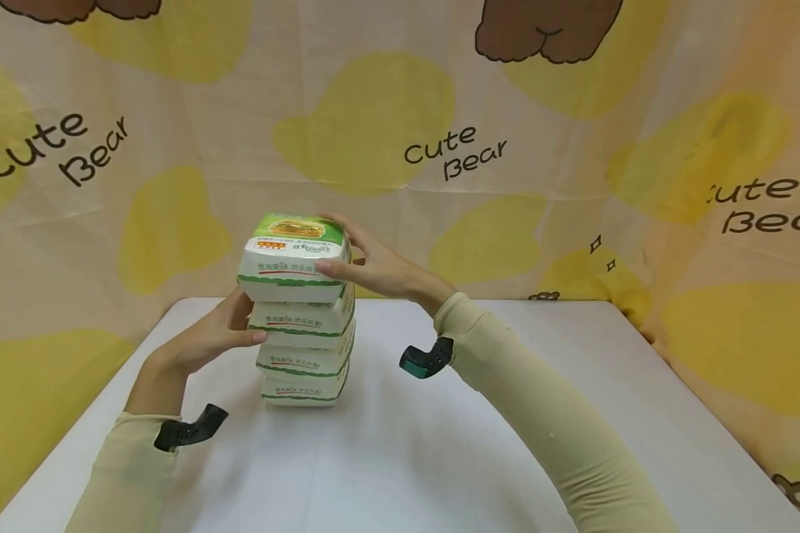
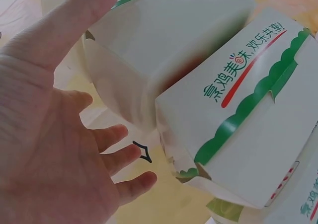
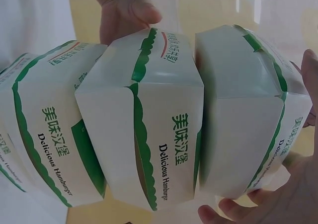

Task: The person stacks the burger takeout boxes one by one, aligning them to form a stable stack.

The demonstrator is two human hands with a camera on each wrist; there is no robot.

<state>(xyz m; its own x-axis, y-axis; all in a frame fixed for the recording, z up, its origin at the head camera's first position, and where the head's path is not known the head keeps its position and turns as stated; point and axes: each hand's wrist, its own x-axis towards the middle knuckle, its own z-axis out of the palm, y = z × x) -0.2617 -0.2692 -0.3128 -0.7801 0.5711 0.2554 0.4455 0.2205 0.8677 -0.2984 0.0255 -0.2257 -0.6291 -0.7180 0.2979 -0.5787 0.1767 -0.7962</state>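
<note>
Several white and green paper hamburger boxes stand in one column. The top box (image 1: 290, 285) has a burger picture on its lid and juts left of the second box (image 1: 293, 322). My right hand (image 1: 390, 266) grips the top box from the right, thumb on its front and fingers toward its back. On the left side, my left hand (image 1: 207, 337) has its thumb tip at the front corner of the second box. Its fingers (image 2: 131, 185) are spread and loosely bent in the left wrist view. Whether the top box rests fully on the second I cannot tell.
The column stands on a white table (image 1: 400, 459), left of centre. A patterned yellow and beige cloth (image 1: 373, 111) hangs behind and at both sides. Each wrist carries a black strap device (image 1: 427, 359) over a pale sleeve (image 1: 547, 414).
</note>
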